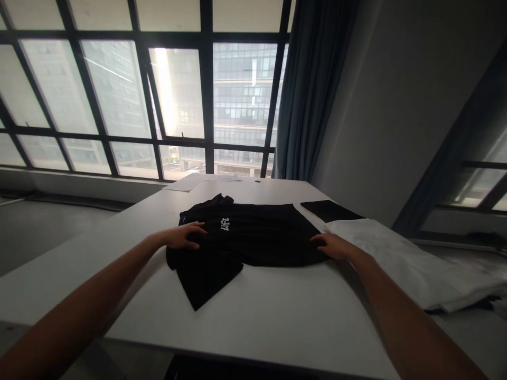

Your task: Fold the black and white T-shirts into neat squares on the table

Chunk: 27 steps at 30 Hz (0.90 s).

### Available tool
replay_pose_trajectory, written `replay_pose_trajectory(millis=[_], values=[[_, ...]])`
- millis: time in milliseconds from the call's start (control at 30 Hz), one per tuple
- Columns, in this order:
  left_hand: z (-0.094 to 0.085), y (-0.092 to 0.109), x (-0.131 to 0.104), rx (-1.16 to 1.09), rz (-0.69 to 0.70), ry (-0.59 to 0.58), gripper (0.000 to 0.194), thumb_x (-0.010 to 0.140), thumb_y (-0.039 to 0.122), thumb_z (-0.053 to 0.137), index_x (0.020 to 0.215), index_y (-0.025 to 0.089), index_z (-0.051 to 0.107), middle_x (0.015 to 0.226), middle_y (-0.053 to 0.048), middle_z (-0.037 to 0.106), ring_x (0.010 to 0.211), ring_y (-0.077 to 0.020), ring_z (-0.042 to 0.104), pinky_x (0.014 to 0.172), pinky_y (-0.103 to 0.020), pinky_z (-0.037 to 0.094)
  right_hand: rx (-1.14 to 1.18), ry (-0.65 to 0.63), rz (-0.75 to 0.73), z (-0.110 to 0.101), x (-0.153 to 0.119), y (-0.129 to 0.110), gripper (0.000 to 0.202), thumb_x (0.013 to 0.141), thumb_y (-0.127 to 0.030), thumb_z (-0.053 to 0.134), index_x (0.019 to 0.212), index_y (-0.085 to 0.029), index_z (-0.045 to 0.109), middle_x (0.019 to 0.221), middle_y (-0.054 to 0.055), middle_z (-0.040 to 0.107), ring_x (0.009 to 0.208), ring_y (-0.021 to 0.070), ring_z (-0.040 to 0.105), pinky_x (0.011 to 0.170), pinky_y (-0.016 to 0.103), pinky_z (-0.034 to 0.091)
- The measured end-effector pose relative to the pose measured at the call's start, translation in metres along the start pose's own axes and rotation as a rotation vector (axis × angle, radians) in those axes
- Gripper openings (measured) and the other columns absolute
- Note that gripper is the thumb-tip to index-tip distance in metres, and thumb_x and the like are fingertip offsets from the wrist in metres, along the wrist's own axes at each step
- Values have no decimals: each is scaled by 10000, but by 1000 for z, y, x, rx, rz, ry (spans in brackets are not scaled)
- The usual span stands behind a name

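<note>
- T-shirt (273, 237), black: lay spread flat on the white table (285, 316), collar end to the left, hem to the right, under both hands.
- Left hand (184, 236): rested on the cloth by the collar end, thumb and fingers parted.
- Right hand (331, 246): touched the near corner of the hem with bent fingers; could not tell whether pinching or merely resting.
- White print (225, 225): showed on the chest, just beyond the left fingertips.
- Near sleeve (208, 285): pointed toward the table's near edge, well short of overhanging.
- Open room: ran as bare white surface from shirt to near edge, also leftward from collar to the table's left edge, with another strip on the far side.
- Dark flat item (332, 210): lay just beyond the hem, apart from the shirt.
- White bundle (396, 258): spread out close beside the right hand, crowding the room on that side.
- Papers (185, 183): lay at the far left corner, clear of the shirt.
- Windows (243, 95) and blue curtain (311, 95): stood past the far edge, curtain toward the right.
</note>
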<state>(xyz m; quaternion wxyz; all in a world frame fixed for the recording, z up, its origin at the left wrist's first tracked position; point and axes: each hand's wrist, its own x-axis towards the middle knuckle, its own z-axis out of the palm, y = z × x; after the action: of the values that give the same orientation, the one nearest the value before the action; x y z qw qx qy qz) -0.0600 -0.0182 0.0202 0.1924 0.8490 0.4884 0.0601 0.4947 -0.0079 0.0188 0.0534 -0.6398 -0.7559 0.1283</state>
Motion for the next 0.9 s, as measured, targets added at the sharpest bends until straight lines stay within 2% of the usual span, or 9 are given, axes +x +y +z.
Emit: replay_pose_trajectory(millis=[100,167,267,333,400,467,600,767,900], values=[[-9,1,-34,-125,112,-18,470,755,493,709,1177,288,672,1554,-41,358,1383,-326,372,1125,-453,329,171,-29,-32,-12,-18,4,486,678,-105,603,1137,-213,720,1204,73,689,1164,260,604,1041,352,427],[-6,4,-51,-160,113,-65,444,706,450,768,1122,312,696,1549,-18,362,1365,-340,392,1104,-463,360,260,-93,-64,-19,-31,2,514,653,-147,646,1157,-224,715,1232,72,674,1185,278,586,1030,361,436],[7,9,-62,-156,89,-112,458,626,402,836,1065,339,720,1562,6,328,1364,-371,378,1080,-481,387,261,-159,-75,-20,-42,-6,568,574,-207,733,1140,-257,723,1285,69,635,1210,319,555,1016,381,442],[12,14,-63,-156,116,-73,315,654,388,822,950,303,751,1528,-4,376,1354,-366,383,1087,-466,378,195,-142,-61,-17,-42,-11,540,516,-194,753,1052,-256,748,1275,68,625,1177,329,565,1002,379,446],[11,19,-61,-179,168,-24,194,707,397,785,835,254,753,1429,-40,483,1301,-340,440,1083,-434,382,135,-106,-67,-13,-39,-12,413,525,-220,738,938,-233,753,1209,70,640,1105,311,595,968,366,460],[6,21,-61,-253,231,3,202,760,417,742,811,222,732,1308,-67,570,1213,-305,514,1051,-408,408,105,-77,-86,-11,-36,-10,281,580,-291,707,848,-208,731,1107,76,664,1023,287,617,929,356,471],[-5,21,-63,-487,322,39,259,828,444,678,896,194,678,1171,-82,639,1100,-265,565,979,-373,436,143,-74,-120,-17,-38,-2,301,685,-443,624,840,-195,691,948,74,694,915,266,626,846,347,478],[-1,24,-66,-679,183,-15,326,806,491,673,909,182,656,862,-30,646,778,-177,580,689,-253,454,189,-41,-138,-28,-49,-5,421,748,-569,532,864,-193,680,873,63,682,843,248,611,783,338,469],[-7,27,-68,-702,101,-200,299,719,443,748,844,182,672,764,-1,630,674,-142,547,585,-217,411,186,-161,-92,-35,-53,-10,384,711,-553,598,805,-193,696,792,46,668,772,223,600,731,321,465]])
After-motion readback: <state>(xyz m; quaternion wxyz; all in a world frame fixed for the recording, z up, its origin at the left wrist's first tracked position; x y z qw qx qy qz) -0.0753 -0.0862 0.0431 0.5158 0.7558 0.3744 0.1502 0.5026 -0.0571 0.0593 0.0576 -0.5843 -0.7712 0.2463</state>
